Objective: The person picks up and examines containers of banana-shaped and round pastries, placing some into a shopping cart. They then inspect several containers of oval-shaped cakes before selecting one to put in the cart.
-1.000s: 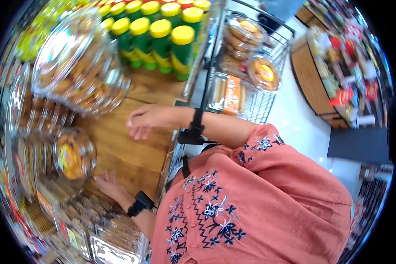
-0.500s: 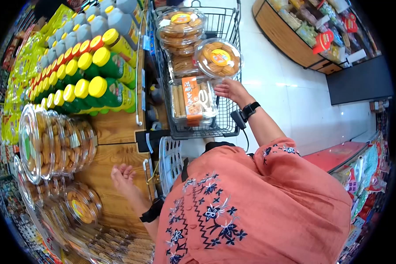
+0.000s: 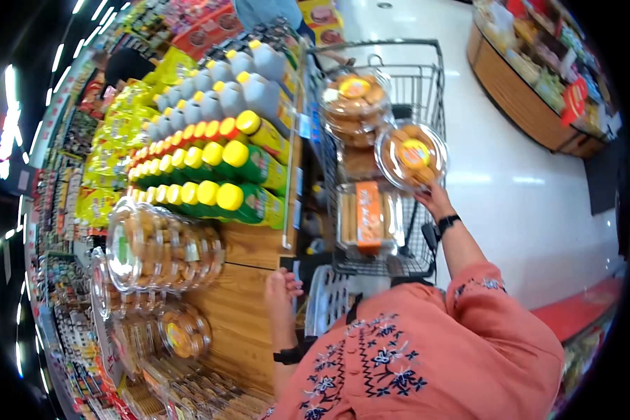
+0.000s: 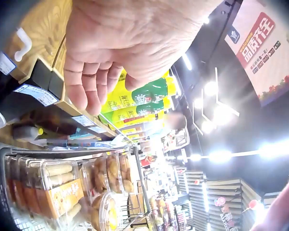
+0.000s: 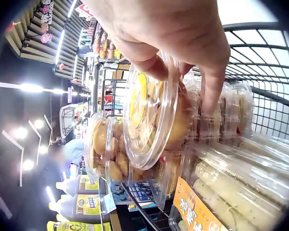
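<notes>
My right hand [image 3: 437, 201] grips the near edge of a round clear plastic box of cookies [image 3: 407, 165] in the shopping cart. In the right wrist view the thumb lies on the lid side of that cookie box [image 5: 147, 122], and the other fingers reach behind it. Beside it are stacked round cookie boxes [image 3: 350, 112] and a rectangular clear box of rolled biscuits [image 3: 388, 218] with an orange label. Near the wooden table's edge, my left hand [image 3: 281, 290] hangs with loosely bent fingers and nothing in them.
The wire cart [image 3: 437, 84] stands alongside the wooden display table [image 3: 241, 308]. On the table are yellow-capped green bottles [image 3: 248, 199], grey jugs [image 3: 262, 70] and more cookie boxes [image 3: 147, 248]. A curved wooden display stand [image 3: 514, 98] is across the aisle.
My right hand has moved from over the table to the cart and taken hold of the round cookie box. The left hand has withdrawn from the cookie boxes toward the table's edge.
</notes>
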Tool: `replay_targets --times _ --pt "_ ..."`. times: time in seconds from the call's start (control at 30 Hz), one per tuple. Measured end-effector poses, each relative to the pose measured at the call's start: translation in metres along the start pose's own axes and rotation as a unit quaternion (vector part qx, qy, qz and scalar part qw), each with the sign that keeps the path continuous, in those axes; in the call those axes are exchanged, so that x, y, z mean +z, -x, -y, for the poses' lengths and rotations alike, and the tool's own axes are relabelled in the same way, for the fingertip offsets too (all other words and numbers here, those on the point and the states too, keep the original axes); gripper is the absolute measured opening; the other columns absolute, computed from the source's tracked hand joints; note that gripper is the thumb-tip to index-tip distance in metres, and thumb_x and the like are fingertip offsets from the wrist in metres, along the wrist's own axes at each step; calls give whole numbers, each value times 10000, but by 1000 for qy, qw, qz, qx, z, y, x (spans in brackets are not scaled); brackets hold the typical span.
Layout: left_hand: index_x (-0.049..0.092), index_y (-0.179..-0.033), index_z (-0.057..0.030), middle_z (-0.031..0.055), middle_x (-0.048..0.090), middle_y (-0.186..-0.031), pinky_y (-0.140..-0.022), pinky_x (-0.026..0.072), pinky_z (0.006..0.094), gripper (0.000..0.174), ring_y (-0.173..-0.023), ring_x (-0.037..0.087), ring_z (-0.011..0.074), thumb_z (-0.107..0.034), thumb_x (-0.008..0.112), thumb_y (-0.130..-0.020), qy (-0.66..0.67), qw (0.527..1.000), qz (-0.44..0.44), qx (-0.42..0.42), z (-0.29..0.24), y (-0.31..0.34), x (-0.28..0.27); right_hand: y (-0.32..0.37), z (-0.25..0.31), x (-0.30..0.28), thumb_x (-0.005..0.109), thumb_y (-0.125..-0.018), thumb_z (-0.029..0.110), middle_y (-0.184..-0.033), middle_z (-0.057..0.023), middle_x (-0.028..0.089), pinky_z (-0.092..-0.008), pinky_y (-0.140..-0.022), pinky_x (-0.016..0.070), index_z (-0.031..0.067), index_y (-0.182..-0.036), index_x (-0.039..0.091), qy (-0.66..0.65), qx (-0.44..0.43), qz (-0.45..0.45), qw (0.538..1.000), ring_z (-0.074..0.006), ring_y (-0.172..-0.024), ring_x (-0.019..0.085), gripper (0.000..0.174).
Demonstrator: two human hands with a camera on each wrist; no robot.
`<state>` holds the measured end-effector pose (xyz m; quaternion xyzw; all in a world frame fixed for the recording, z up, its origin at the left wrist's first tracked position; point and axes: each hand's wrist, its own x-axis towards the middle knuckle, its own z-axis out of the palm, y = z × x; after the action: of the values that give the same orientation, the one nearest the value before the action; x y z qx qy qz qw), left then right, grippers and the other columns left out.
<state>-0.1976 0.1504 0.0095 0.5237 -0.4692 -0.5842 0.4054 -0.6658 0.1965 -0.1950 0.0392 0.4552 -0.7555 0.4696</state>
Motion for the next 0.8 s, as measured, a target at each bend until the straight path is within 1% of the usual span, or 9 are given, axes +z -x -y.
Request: replay_targets --times 0.1,0.23,0.33,0.4,0.47,0.6,0.67,0.73,0.8 --pt "564 -1184 -5 79 649 -934 -618 556 252 330 -741 651 138 -303 519 -1051 -1 1000 -1 -3 1 1 4 7 6 4 630 -962 274 -1073 -91 562 -398 -846 605 31 -1092 561 -15 -9 -38 999 -264 -911 641 285" --pt "561 -1209 15 101 645 -981 -647 547 265 358 -780 655 146 -302 507 -1054 -21 1000 7 -20 -2 2 6 19 15 20 592 -946 183 -1044 -88 583 -418 -854 603 24 -1073 562 -37 -51 -14 998 -278 -947 648 206" --pt "567 -1207 12 98 646 -985 -666 546 270 369 -798 654 146 -317 510 -1051 -22 999 13 -30 1 2 9 16 17 13 588 -956 188 -1049 -97 611 -420 -870 596 0 -1129 589 -18 -53 -6 998 -283 -984 659 254" --pt "568 -1207 10 96 646 -987 -674 545 273 379 -809 654 145 -331 513 -1049 -17 999 17 -42 4 -2 8 29 23 12 579 -957 210 -1045 -97 623 -424 -834 602 22 -1073 593 17 -66 -4 998 -258 -918 665 221" --pt "583 -1201 -3 84 666 -955 -646 566 271 373 -796 678 157 -336 533 -1039 -14 999 15 -41 8 -3 8 21 23 -5 589 -933 187 -1043 -96 629 -414 -801 606 25 -1086 594 43 -60 -8 997 -246 -884 665 223" --pt "588 -1200 -17 85 656 -975 -650 561 267 343 -791 667 149 -316 543 -1039 -1 998 33 -49 14 -12 6 64 50 0 558 -880 138 -933 -67 639 -383 -728 604 39 -1041 583 93 -63 38 993 -182 -831 646 190" --pt "591 -1201 -19 86 655 -978 -665 558 266 342 -806 667 149 -317 537 -1042 -21 997 47 -57 10 -17 10 75 60 -1 585 -969 352 -941 -37 670 -305 -667 565 50 -1087 624 159 -81 53 983 -141 -836 661 327" --pt "594 -1210 -9 93 660 -1008 -693 560 276 368 -829 666 154 -332 524 -1050 -26 996 66 -59 -3 -18 19 116 88 33 568 -891 228 -925 -3 656 -260 -643 527 69 -1126 621 208 -64 87 972 -106 -784 642 288" --pt "568 -1259 1 118 653 -1087 -756 567 301 410 -905 673 179 -348 522 -1049 -36 992 98 -69 -15 -22 28 137 100 52 549 -867 181 -946 -7 659 -264 -649 530 65 -1135 624 198 -50 122 971 -111 -783 646 302"
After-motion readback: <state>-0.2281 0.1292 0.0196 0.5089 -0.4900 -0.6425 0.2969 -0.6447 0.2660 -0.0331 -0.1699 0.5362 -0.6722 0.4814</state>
